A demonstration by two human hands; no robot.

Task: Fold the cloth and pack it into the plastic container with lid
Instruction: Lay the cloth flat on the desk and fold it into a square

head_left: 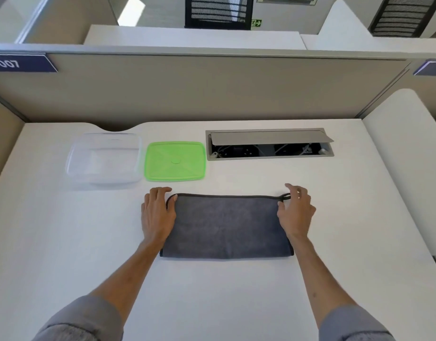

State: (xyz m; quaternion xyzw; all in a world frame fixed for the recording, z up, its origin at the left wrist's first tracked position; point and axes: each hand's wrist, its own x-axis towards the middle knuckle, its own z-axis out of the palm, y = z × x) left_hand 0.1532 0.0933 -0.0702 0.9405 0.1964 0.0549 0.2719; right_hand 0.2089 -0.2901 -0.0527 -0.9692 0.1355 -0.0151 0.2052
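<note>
A grey cloth lies folded in half on the white desk, its dark-trimmed edges at the far side and the fold toward me. My left hand rests flat at the cloth's far left corner, thumb on the fabric. My right hand hovers at the far right corner with fingers spread, just by the small hanging loop. A clear plastic container stands empty at the far left. Its green lid lies flat beside it on the right.
An open cable hatch with a raised grey flap is set into the desk at the far right. A beige partition wall closes the desk's far side, and a white side panel stands on the right.
</note>
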